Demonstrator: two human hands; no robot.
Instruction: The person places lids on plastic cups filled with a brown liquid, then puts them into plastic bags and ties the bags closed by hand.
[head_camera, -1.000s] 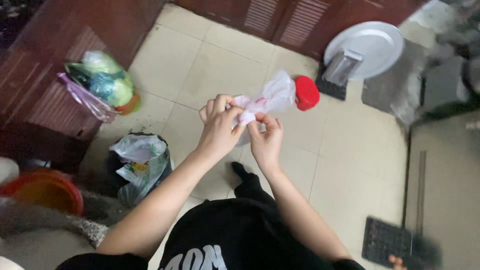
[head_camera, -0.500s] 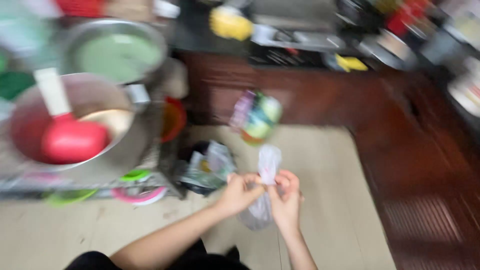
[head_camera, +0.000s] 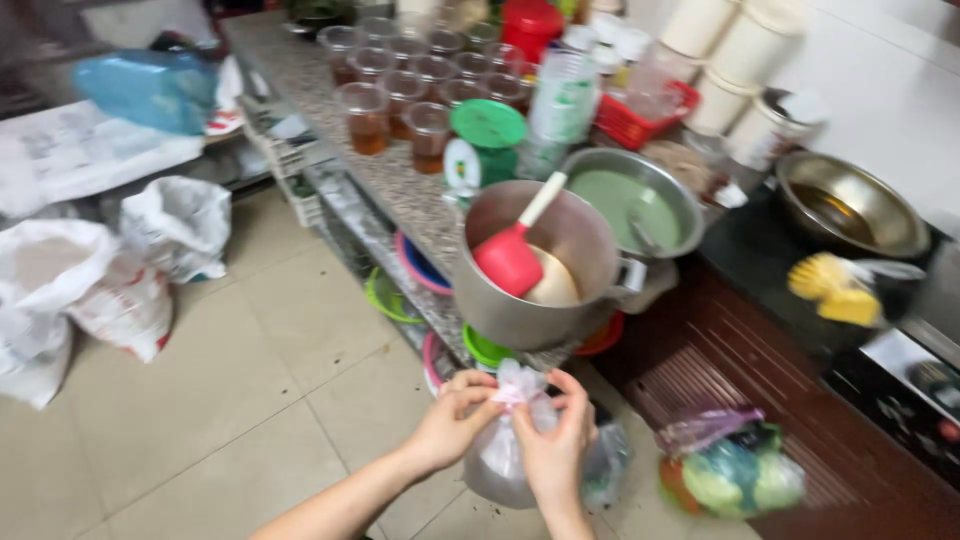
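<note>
Both hands work at the neck of a clear plastic bag (head_camera: 500, 455). Left hand (head_camera: 455, 425) and right hand (head_camera: 555, 445) pinch the gathered top between fingertips, clamped on the twisted plastic. The bag hangs over the tiled floor (head_camera: 250, 400), just below the counter edge (head_camera: 400, 215) where a steel pot (head_camera: 540, 265) holds a red ladle (head_camera: 510, 255). Judged step: tying off the neck. Next move calls for steady tension while looping.
</note>
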